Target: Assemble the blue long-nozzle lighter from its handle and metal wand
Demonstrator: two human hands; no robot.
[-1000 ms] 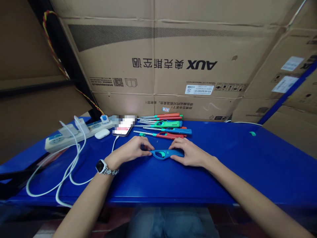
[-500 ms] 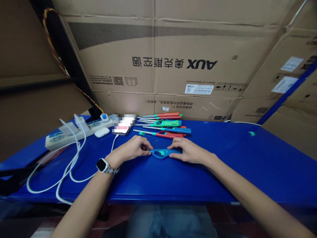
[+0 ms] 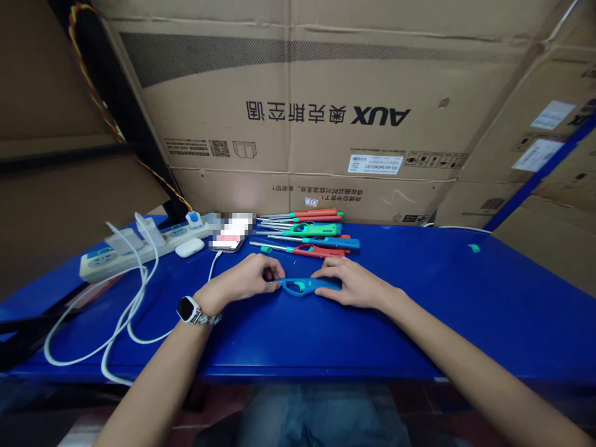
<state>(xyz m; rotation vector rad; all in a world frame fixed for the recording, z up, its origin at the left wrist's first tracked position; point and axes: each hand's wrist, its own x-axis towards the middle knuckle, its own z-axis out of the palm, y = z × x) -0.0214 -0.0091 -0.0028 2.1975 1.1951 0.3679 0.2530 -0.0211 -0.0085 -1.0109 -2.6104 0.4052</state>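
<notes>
Squarely lighter [image 3: 305,286] between both grips

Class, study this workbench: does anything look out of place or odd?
One small teal piece lies alone on the blue table, far right of the lighter pile. The big AUX carton behind stands upside down. Both hands hold the blue lighter.

Bare forearms, no sleeves in sight, and on the left wrist a square black-faced watch [image 3: 189,308] with a metal link band.

cardboard box [image 3: 326,124] upside-down "AUX" brand print, Chinese characters
</notes>
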